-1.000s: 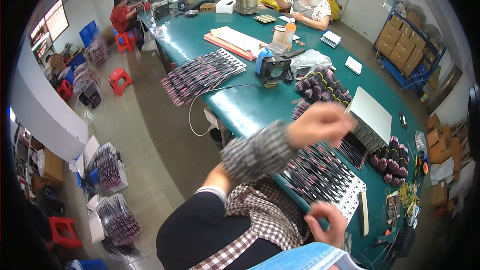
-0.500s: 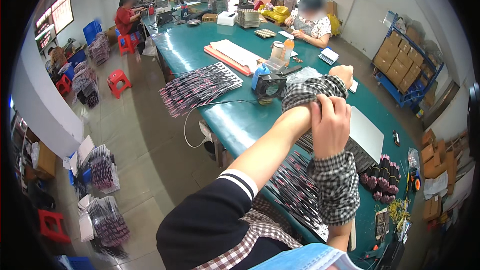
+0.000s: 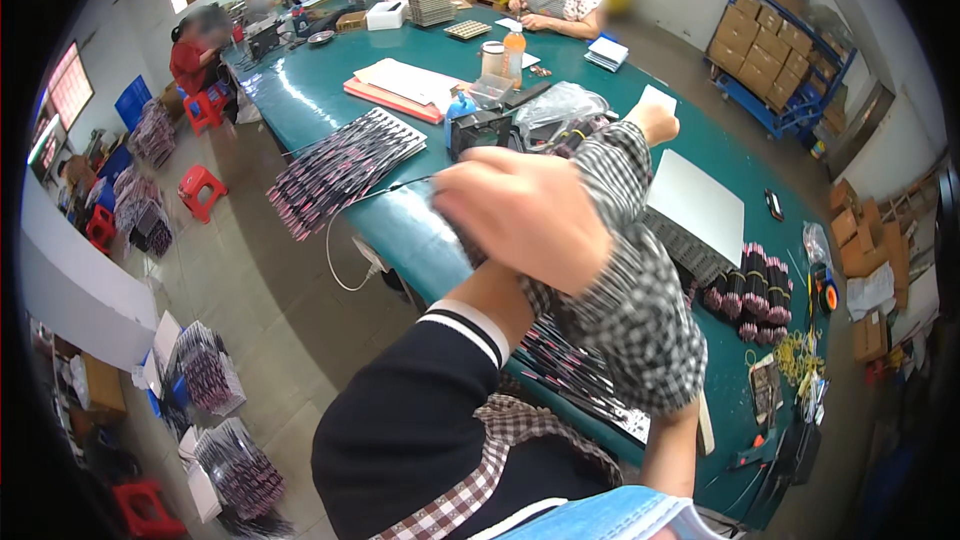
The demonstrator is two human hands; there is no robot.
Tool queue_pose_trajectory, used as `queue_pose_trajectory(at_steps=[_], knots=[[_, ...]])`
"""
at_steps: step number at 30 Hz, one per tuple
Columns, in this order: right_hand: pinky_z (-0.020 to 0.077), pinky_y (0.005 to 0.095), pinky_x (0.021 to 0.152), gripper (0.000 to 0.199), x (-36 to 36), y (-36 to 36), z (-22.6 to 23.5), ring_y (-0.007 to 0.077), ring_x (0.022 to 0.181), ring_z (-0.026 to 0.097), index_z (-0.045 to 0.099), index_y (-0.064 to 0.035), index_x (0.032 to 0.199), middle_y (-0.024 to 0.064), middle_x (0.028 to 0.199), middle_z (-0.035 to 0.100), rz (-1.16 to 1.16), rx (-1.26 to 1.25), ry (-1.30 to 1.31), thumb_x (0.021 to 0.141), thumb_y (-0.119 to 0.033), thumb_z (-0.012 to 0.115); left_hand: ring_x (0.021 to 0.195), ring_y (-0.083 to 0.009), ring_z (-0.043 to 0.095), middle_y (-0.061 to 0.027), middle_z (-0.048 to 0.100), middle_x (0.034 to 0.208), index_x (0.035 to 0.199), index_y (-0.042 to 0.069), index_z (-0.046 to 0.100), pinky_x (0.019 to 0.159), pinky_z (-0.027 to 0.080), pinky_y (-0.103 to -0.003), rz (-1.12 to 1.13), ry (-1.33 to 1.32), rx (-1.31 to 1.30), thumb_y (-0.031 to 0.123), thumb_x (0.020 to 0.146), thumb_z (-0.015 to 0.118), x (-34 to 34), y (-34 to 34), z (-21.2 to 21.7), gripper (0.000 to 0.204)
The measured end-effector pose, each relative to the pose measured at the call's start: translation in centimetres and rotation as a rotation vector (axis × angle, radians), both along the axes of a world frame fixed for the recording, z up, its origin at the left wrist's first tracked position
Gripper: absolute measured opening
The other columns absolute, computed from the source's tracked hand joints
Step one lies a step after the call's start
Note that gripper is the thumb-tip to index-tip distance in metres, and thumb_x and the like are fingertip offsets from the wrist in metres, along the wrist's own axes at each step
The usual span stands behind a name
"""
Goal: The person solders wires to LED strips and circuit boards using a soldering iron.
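The green table (image 3: 718,135) stretches between a red stool (image 3: 203,190) off its left edge and a cart (image 3: 785,50) beyond its right. Over it, the checked sleeve (image 3: 618,165) wraps the left forearm (image 3: 485,300), partly hidden by the blurred right hand (image 3: 530,220); whether that or the left hand (image 3: 657,122) grips anything, I cannot tell.

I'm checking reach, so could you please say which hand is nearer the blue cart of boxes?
Left: left hand outstretched, short of the blue cart; right hand farther back, over the left forearm.
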State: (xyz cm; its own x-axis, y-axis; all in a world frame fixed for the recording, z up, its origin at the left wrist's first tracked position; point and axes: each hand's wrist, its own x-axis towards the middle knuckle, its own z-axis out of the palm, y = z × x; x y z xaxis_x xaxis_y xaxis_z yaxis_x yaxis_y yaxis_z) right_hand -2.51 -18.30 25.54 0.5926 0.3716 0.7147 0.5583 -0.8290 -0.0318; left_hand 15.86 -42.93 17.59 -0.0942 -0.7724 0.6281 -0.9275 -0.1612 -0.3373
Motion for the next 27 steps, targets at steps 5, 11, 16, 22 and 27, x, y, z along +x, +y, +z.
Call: queue_pose_trajectory(at_steps=[5,11,16,22,27], knots=[[0.0474,0.0311,0.05,0.019,-8.9,6.2,-0.6,0.013,0.057,0.053,0.067,-0.0009,0.077,0.006,0.077,0.058,0.275,-0.156,-0.253,0.069,-0.017,0.065,0.068,-0.0276,0.071,-0.0105,0.069,0.069,0.076,0.01,0.068,0.057,0.054,-0.04,0.011,-0.062,0.079,0.01,0.071,0.066,0.6,0.1,-1.2,0.006],[0.0437,0.0268,0.051,0.035,-10.9,3.2,-9.7,0.0157,0.055,0.054,0.061,-0.0011,0.087,0.0011,0.066,0.051,-0.036,0.443,-0.15,0.055,-0.007,0.072,0.087,-0.0278,0.071,-0.0121,0.072,0.09,0.087,0.009,0.073,0.076,0.056,-0.039,0.27,0.376,-0.202,0.013,0.074,0.068,4.2,3.0,7.2,0.014],[0.0508,0.0347,0.066,0.043,-6.7,4.3,-15.1,0.029,0.072,0.064,0.054,-0.0008,0.108,0.0171,0.083,0.063,-0.134,1.113,0.381,0.068,-0.007,0.068,0.084,-0.0336,0.069,-0.0161,0.07,0.085,0.085,0.008,0.072,0.072,0.055,-0.046,0.245,0.448,-0.422,0.022,0.076,0.058,7.3,3.3,11.4,0.022],[0.0521,0.0402,0.068,0.032,-4.8,5.7,-20.8,0.0335,0.072,0.065,0.063,0.0015,0.102,0.0185,0.077,0.064,0.261,0.449,0.425,0.077,-0.018,0.067,0.086,-0.0308,0.069,-0.0102,0.072,0.089,0.09,0.016,0.074,0.078,0.055,-0.043,0.173,0.646,-0.569,0.03,0.081,0.058,8.8,3.5,10.9,0.023],[0.0522,0.0454,0.069,0.024,-8.8,2.5,-11.1,0.0373,0.074,0.064,0.064,0.0009,0.081,0.0198,0.077,0.064,0.369,0.122,1.052,0.085,-0.023,0.062,0.079,-0.0304,0.07,-0.0139,0.071,0.079,0.083,0.015,0.073,0.069,0.056,-0.044,-0.209,0.465,-0.495,0.026,0.081,0.059,1.9,4.7,11.6,0.018]])
